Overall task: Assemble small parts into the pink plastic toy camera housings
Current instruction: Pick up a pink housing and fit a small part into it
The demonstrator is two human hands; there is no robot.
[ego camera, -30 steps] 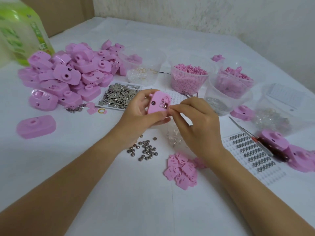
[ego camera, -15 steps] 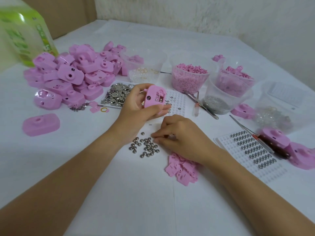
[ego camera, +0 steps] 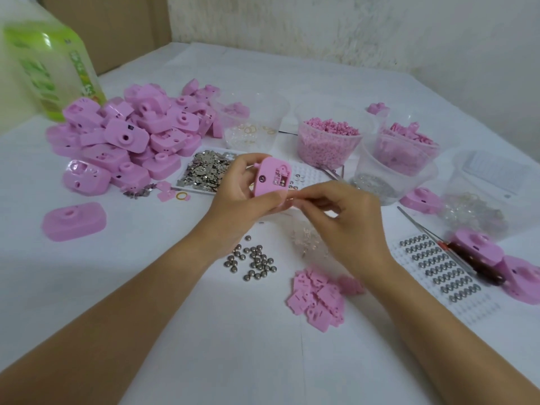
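Note:
My left hand [ego camera: 236, 197] grips a pink toy camera housing [ego camera: 270, 176] above the table, its open underside turned to me with small metal parts showing inside. My right hand [ego camera: 342, 220] is just right of and below the housing, thumb and forefinger pinched together at its lower edge; whatever they hold is too small to see. Several round metal button cells [ego camera: 254, 263] lie on the table under my hands. A heap of small pink flat covers [ego camera: 317, 296] sits nearer to me on the right.
A big pile of pink housings [ego camera: 122, 138] lies at the left, one single housing [ego camera: 73, 220] in front of it. Clear tubs of pink bits [ego camera: 327, 138] and rings [ego camera: 251, 124], a tray of metal pieces [ego camera: 204, 171], a white spring tray [ego camera: 438, 267], a screwdriver [ego camera: 455, 249] and a green bottle [ego camera: 49, 62] surround the work area.
My right hand went down to the button cells on the table, then rose back up to the housing with its fingers pinched. My left hand kept the housing raised.

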